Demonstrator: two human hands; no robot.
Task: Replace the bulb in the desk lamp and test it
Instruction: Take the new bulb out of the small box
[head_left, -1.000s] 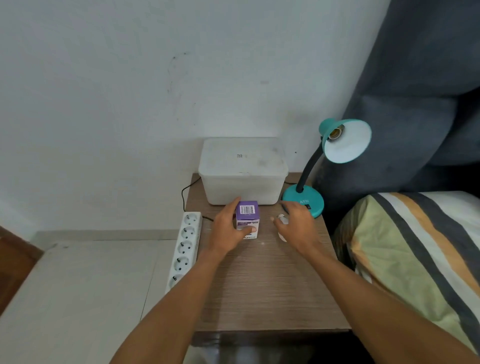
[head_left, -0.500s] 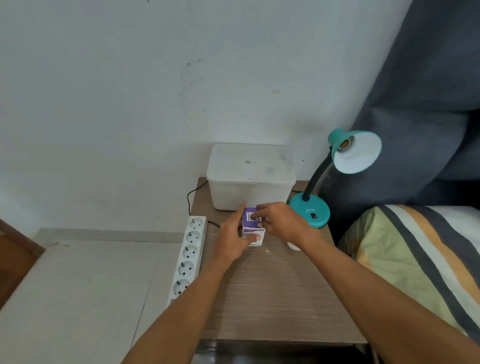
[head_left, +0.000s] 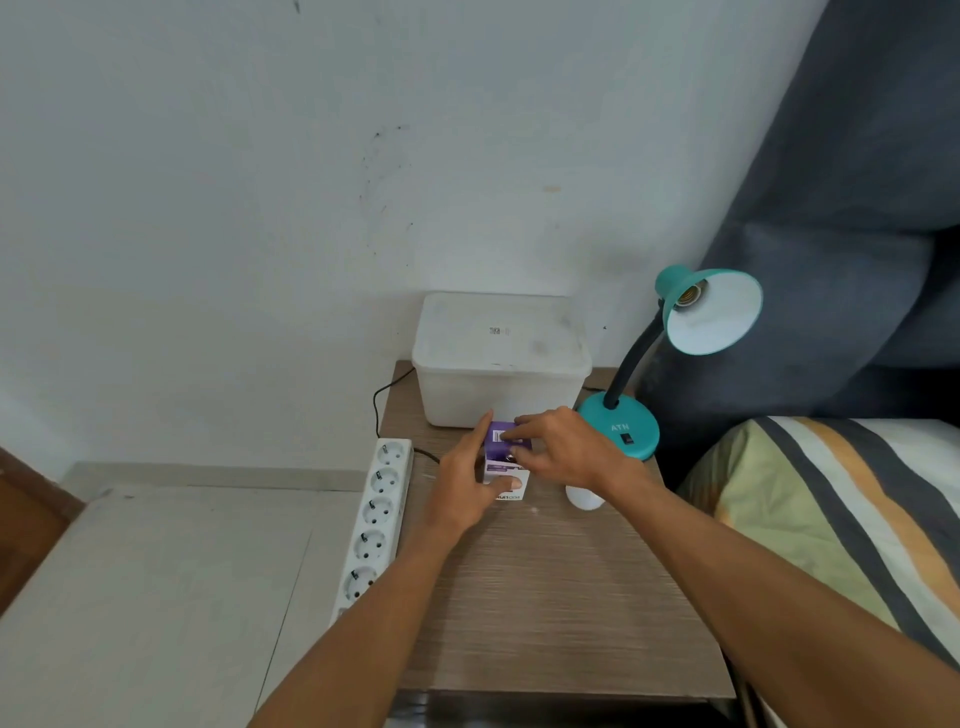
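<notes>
A teal desk lamp (head_left: 618, 426) stands at the back right of the wooden bedside table (head_left: 561, 597); its shade (head_left: 714, 312) faces me and shows a bare socket with no bulb in it. A small purple and white bulb box (head_left: 503, 470) stands upright on the table. My left hand (head_left: 462, 488) grips the box from its left side, thumb on the front. My right hand (head_left: 566, 447) has its fingertips on the box's purple top. A white bulb (head_left: 584, 498) lies on the table, partly hidden under my right wrist.
A white lidded plastic bin (head_left: 498, 358) sits against the wall behind the box. A white power strip (head_left: 376, 512) hangs along the table's left edge, with a black cord (head_left: 378, 410) behind it. A striped pillow (head_left: 841, 514) and dark curtain (head_left: 857, 208) are at right.
My right hand left the white bulb on the table and moved left onto the top of the box. My left hand kept its hold on the box. The view has shifted slightly.
</notes>
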